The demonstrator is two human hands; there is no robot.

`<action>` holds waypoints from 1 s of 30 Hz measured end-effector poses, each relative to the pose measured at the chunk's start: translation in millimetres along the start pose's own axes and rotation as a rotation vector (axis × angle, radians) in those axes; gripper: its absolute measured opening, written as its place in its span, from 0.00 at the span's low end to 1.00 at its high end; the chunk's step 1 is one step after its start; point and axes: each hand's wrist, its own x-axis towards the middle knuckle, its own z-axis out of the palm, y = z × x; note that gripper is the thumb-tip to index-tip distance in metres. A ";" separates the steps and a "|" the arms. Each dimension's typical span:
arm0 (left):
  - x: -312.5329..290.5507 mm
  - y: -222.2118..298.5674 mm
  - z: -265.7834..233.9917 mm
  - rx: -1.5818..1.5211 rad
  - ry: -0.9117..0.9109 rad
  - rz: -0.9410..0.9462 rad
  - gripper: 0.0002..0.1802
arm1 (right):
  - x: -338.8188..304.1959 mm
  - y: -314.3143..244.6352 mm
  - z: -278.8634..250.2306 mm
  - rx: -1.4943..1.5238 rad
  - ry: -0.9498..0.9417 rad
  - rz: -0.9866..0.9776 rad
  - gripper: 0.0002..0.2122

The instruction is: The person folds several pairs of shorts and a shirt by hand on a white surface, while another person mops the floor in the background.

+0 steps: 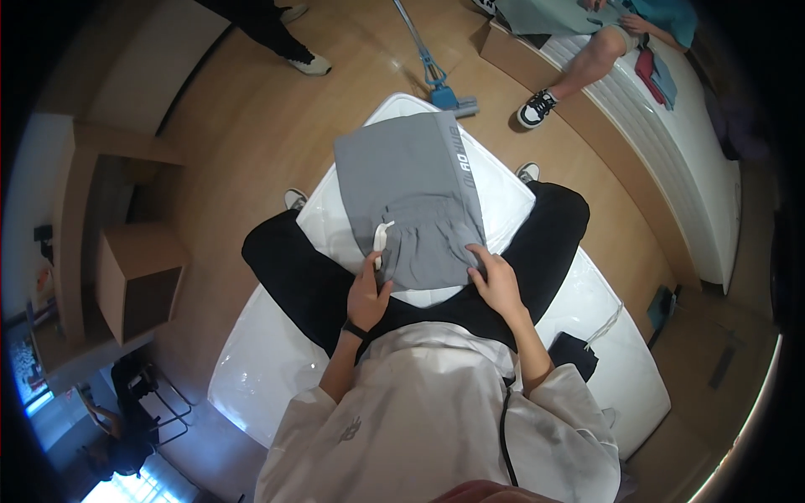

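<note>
A pair of grey shorts (402, 168) lies folded lengthwise on the white plastic-covered mattress (507, 197) between my knees. Its gathered elastic waistband is nearest me, and pale lettering runs down the right side. A white drawstring (382, 239) lies loose at the left of the waistband. My left hand (367, 293) touches the left edge by the drawstring, index finger and thumb apart. At the right edge, my right hand (496, 281) rests with thumb and index finger spread on the fabric. The other fingers of both hands are partly hidden.
A blue mop (444, 96) stands beyond the mattress's far corner. A person sits on another bed (637, 151) at the right, with folded red and blue cloths (654, 75). Someone's shoe (310, 64) shows at the far left. A dark item (574, 356) lies by my right elbow.
</note>
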 end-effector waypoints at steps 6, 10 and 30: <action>-43.5 29.4 -42.5 -0.234 -0.424 -0.270 0.22 | -45.2 -18.3 -34.9 0.273 -0.280 0.198 0.17; -44.3 29.9 -49.1 -0.559 -0.295 -0.319 0.15 | -43.8 -11.1 -34.1 0.584 -0.097 0.123 0.14; 128.3 23.2 39.3 0.448 0.056 0.334 0.31 | 120.0 -15.4 68.8 -0.330 0.217 -0.239 0.25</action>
